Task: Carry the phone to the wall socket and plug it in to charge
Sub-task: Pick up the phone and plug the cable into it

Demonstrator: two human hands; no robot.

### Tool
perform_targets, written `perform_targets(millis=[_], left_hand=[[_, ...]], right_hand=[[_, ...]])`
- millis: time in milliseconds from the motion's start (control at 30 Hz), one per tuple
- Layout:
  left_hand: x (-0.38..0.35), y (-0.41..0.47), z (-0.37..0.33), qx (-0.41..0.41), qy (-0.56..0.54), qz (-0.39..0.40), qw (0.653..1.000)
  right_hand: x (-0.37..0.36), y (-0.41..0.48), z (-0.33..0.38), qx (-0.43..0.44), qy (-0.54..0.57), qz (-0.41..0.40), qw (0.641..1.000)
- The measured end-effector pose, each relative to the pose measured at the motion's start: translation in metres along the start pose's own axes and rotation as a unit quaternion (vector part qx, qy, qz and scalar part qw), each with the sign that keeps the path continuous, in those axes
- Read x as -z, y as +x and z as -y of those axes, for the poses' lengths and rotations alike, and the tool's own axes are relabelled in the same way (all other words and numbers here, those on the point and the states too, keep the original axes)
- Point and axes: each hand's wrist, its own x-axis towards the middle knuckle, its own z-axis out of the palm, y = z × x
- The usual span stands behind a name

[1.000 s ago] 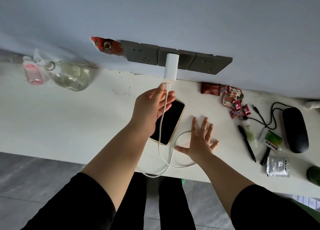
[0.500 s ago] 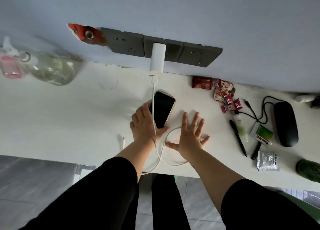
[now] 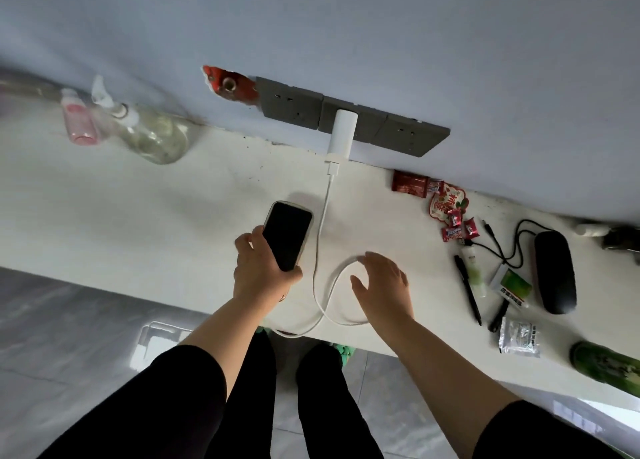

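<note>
L hand (image 3: 263,275) wrapped round lower end of phone (image 3: 287,235), screen dark, just left of cable (image 3: 320,237); R hand (image 3: 384,285) open, fingers spread, holding nothing, over cable loop; charger (image 3: 343,131) in wall socket (image 3: 346,119)

L hand (image 3: 260,276) grips phone (image 3: 287,235) nr desk (image 3: 138,213) front edge; R hand (image 3: 382,282) spread over white cable (image 3: 320,230) loop; charger (image 3: 343,131) in wall socket (image 3: 349,117) at back edge.
</note>
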Motion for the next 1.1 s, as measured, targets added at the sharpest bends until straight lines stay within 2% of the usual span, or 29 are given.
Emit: perform_targets(millis=[233, 333, 433, 633, 767, 900, 1033, 1100], left_hand=[[0.042, -0.025, 0.039, 0.08, -0.082, -0.031, 0.993], [0.052, -0.021, 0.062, 0.12, -0.124, -0.043, 0.984], [0.061, -0.009, 0.083, 0.151, -0.166, -0.019, 0.974], [0.083, 0.018, 0.109, 0.176, -0.22, 0.02, 0.959], [0.1, 0.027, 0.109, 0.171, -0.248, 0.047, 0.953], [0.119, 0.029, 0.101, 0.153, -0.27, 0.076, 0.948], [0.146, 0.025, 0.086, 0.139, -0.31, 0.123, 0.932], [0.16, 0.023, 0.075, 0.146, -0.34, 0.14, 0.918]], right_hand=[[-0.009, -0.048, 0.073, -0.001, 0.103, 0.028, 0.994], [-0.039, -0.044, 0.107, -0.015, 0.111, 0.093, 0.989], [-0.071, -0.032, 0.131, -0.065, 0.13, 0.129, 0.981], [-0.108, -0.006, 0.16, -0.193, 0.158, 0.057, 0.967], [-0.107, -0.003, 0.166, -0.228, 0.166, 0.053, 0.958], [-0.085, -0.014, 0.177, -0.214, 0.304, 0.018, 0.928], [-0.041, -0.029, 0.195, -0.17, 0.344, 0.0, 0.923], [-0.018, -0.042, 0.203, -0.163, 0.392, -0.009, 0.905]])
